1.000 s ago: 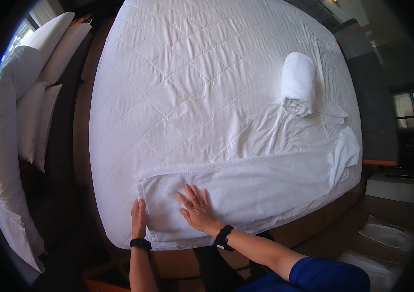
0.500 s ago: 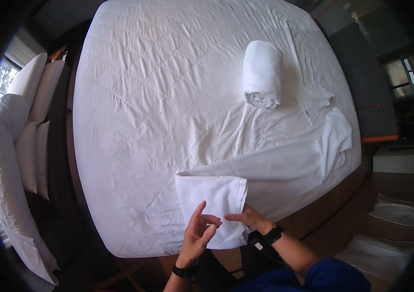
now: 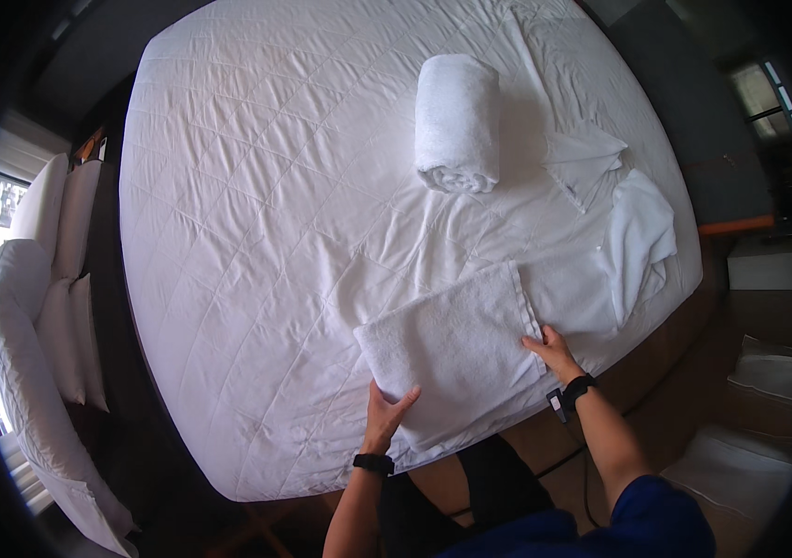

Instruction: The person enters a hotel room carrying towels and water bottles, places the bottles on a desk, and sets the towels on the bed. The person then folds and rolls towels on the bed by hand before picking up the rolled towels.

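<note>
Here the folded white towel [image 3: 452,358] lies flat at the near edge of the bed [image 3: 256,232] (a rolled towel [image 3: 456,121] sits well beyond). The left hand [image 3: 386,414] presses its near corner, fingers spread; the right hand [image 3: 554,352] touches its right edge, fingers together.

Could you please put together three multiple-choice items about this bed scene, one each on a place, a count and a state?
1. Where does the rolled towel lie?
A. on the bed, beyond the folded towel
B. on the floor
C. on the pillows

2. How many hands touch the folded towel?
A. none
B. one
C. two

3. What state is the towel under the hands in?
A. rolled into a tube
B. folded flat
C. hanging off a rail

Answers:
1 A, since the roll rests on the quilted bed cover, farther from the person.
2 C, since the left hand presses its near edge and the right hand its right edge.
3 B, since it lies as a flat layered rectangle.
</note>
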